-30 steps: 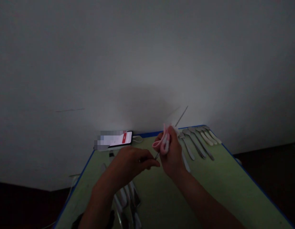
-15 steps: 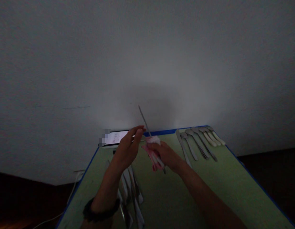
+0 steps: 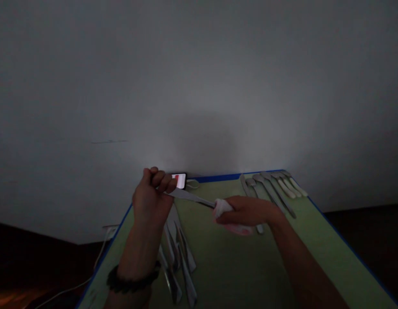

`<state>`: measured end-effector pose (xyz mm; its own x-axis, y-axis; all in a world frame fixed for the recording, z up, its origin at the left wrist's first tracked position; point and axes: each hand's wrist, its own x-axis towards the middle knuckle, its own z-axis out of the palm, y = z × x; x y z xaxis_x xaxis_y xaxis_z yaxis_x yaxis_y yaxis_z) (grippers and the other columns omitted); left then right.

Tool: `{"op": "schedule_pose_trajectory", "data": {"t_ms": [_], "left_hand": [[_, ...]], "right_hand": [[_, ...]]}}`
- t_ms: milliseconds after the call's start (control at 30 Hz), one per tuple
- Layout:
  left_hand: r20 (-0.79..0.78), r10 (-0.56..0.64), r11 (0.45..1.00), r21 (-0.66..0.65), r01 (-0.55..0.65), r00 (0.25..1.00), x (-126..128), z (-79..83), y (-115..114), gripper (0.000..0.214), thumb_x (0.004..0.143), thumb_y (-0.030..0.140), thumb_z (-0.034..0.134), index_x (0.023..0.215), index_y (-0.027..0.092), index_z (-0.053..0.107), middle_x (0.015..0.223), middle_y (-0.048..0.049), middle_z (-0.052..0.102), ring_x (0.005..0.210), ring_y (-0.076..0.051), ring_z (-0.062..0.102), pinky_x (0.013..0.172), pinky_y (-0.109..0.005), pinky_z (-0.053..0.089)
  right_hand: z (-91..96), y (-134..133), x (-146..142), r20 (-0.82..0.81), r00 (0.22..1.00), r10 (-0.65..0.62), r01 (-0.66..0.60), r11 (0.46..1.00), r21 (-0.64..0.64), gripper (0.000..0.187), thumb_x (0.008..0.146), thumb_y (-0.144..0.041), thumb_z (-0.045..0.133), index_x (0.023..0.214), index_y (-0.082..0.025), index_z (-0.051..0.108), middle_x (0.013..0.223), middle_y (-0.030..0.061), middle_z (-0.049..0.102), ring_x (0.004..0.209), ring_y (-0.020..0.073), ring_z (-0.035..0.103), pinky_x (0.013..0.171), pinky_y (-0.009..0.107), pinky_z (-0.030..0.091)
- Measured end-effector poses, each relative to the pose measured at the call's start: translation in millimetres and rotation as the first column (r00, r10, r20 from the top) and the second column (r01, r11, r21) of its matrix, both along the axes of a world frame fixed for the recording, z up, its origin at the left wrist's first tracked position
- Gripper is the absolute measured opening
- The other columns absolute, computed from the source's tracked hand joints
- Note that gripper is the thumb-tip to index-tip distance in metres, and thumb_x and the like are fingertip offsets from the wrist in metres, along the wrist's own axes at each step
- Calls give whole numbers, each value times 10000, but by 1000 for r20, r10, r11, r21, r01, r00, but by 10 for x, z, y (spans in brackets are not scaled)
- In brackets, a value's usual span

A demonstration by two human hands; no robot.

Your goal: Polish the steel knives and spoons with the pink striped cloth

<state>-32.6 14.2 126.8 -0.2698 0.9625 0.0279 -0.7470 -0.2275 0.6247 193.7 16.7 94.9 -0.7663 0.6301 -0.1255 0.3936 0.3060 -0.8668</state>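
A table knife [image 3: 190, 196] is held between my two hands above the table. My left hand [image 3: 153, 193], fingers curled, grips the far end of its blade and wears a dark bead bracelet at the wrist. My right hand [image 3: 247, 210] is closed round a pink and white cloth [image 3: 223, 208], which wraps the knife's other end; that end is hidden. Beneath my left forearm lies a group of several metal knives [image 3: 182, 257]. To the right, partly behind my right hand, another knife [image 3: 244, 185], spoons [image 3: 259, 178] and cutlery with pale handles [image 3: 292, 189] lie in a row.
A lit phone [image 3: 180, 180] rests at the table's back edge behind my left hand, with a pale loop [image 3: 192, 184] beside it. The green tabletop [image 3: 224, 266] has blue edging and meets a grey wall [image 3: 199, 86]. A white cable [image 3: 100, 253] hangs at the left.
The knife has swung from steeply upright to nearly level. My left hand has closed on its blade end, and my right hand with the cloth has moved right.
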Motion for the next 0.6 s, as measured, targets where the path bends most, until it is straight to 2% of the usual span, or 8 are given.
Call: {"op": "schedule_pose_trajectory", "data": {"t_ms": [100, 167, 233, 367, 433, 600], "left_hand": [[2, 36, 999, 36, -36, 999, 25, 22, -23, 386, 991, 239, 263, 656, 176, 447, 440, 88, 253, 340, -60, 255, 365, -192, 258], [15, 37, 998, 47, -37, 999, 131, 26, -52, 383, 990, 244, 270, 656, 176, 445, 445, 89, 241, 340, -60, 248, 360, -191, 251], [30, -2, 999, 42, 1, 1000, 284, 20, -87, 370, 986, 243, 286, 663, 172, 452, 452, 90, 228, 344, -59, 239, 355, -188, 243], [19, -166, 986, 9, 166, 986, 487, 20, -141, 347, 981, 243, 308, 688, 159, 474, 479, 91, 223, 358, -52, 241, 364, -181, 237], [-8, -167, 986, 17, 168, 986, 444, 34, -138, 355, 982, 243, 304, 683, 157, 475, 479, 91, 222, 360, -53, 242, 370, -185, 243], [-16, -8, 994, 108, 9, 1000, 105, 57, -68, 413, 991, 226, 248, 640, 164, 456, 447, 88, 218, 351, -66, 205, 364, -205, 231]], "right_hand": [[92, -29, 97, 78, 997, -13, 11, 1000, 27, 194, 790, -350, 544, 781, -176, 631, 645, -12, 617, 557, 101, 523, 494, 192, 365], [108, -60, 65, 71, 997, -27, 22, 997, 70, 180, 779, -346, 556, 771, -180, 626, 650, -11, 618, 559, 103, 525, 485, 195, 352], [97, -93, -33, 15, 999, -35, 33, 994, 102, 171, 774, -339, 560, 731, -183, 616, 623, -16, 606, 535, 100, 512, 473, 201, 336], [60, -122, -226, -50, 999, 8, -3, 995, 98, 236, 786, -328, 533, 605, -181, 569, 510, -33, 536, 455, 91, 452, 462, 221, 317], [53, -105, -229, -21, 1000, 19, -16, 994, 105, 216, 797, -333, 522, 655, -181, 578, 553, -27, 557, 485, 95, 469, 485, 223, 331], [88, -41, -20, 147, 985, 89, -102, 991, 89, 220, 804, -364, 519, 896, -175, 588, 774, 14, 637, 647, 115, 540, 588, 226, 382]]}}
